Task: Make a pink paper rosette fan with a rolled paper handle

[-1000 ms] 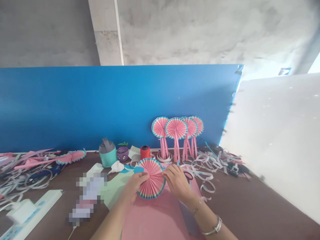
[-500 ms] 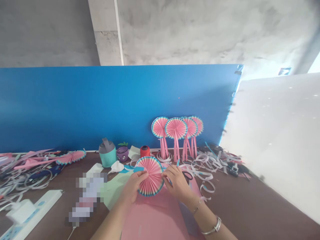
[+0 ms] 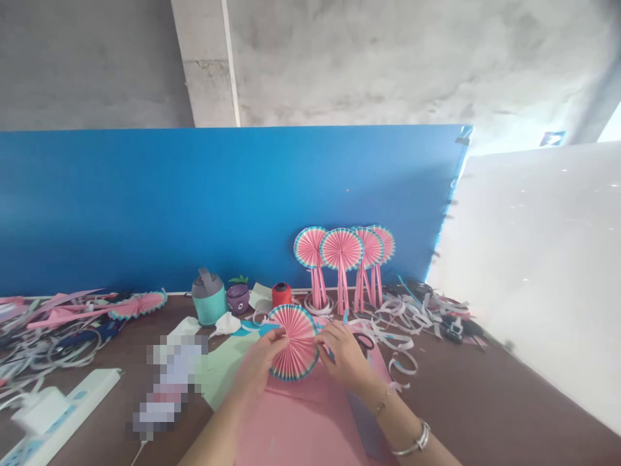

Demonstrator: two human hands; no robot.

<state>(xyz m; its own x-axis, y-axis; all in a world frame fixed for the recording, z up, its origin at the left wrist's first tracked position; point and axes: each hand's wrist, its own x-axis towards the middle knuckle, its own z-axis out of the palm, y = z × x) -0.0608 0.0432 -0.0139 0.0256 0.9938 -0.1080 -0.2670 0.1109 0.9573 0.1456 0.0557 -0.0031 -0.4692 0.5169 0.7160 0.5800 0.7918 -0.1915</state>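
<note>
Between my hands is a round pleated paper fan, pink with a blue and cream edge, held up facing me. My left hand grips its left side, with the fingertips near the centre. At the right edge, my right hand pinches the rim with thumb and bent fingers. Pink paper sheets lie under the fan, and a pale green sheet sticks out to the left. Partly hidden behind my right hand is a pair of scissors with a dark handle.
Several finished pink fans stand against the blue partition. A teal cup, a purple pot and a red spool stand at the back. White strips are heaped right; a power strip lies left.
The fan has turned slightly and its left edge has shifted a little to the right. Both hands keep their hold in nearly the same place.
</note>
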